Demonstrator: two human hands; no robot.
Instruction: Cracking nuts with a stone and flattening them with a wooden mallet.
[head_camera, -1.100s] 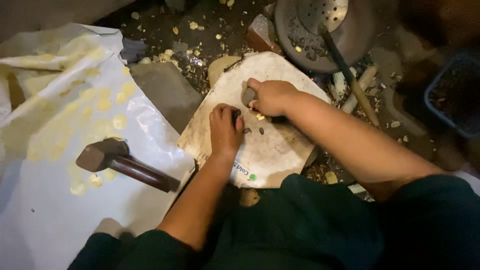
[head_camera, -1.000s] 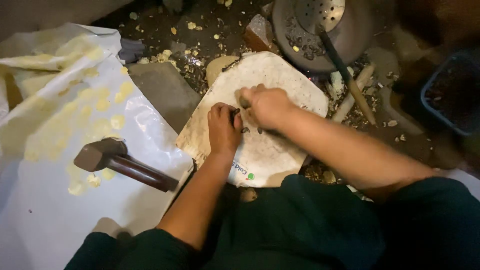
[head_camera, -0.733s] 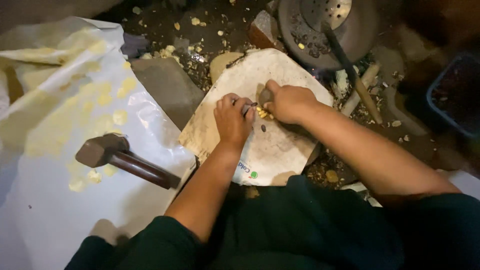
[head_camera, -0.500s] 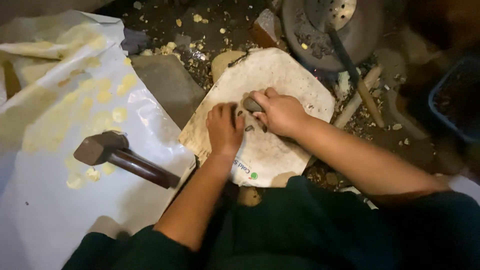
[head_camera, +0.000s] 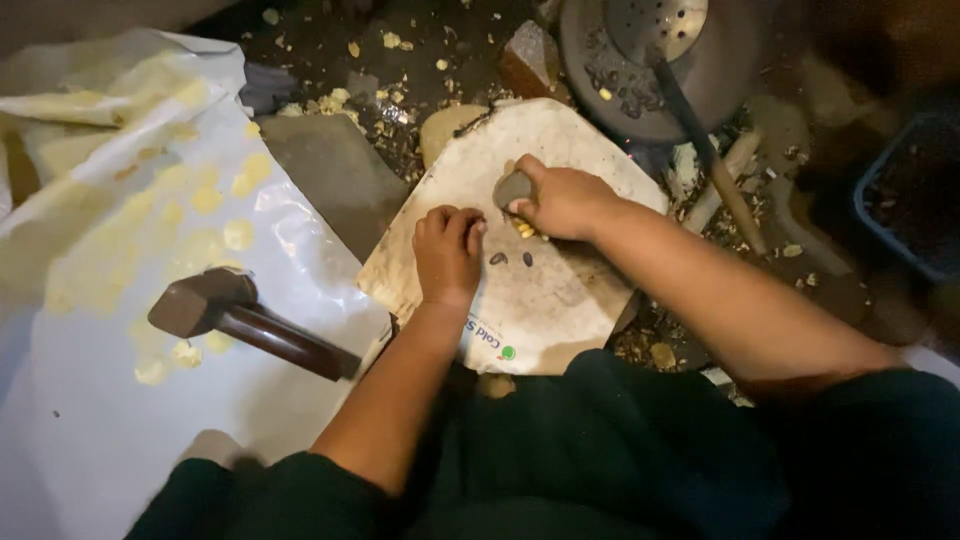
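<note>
My right hand (head_camera: 562, 200) clenched a small grey stone (head_camera: 513, 188), which stuck out at its nine o'clock side. My left hand (head_camera: 447, 250) lay curled on the white board (head_camera: 560, 300), holding nothing I could make out, the stone at its one o'clock.

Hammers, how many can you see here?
1. The hammer lies on the white plastic sheet, left of the left hand. More may be hidden in the dark clutter.
</note>
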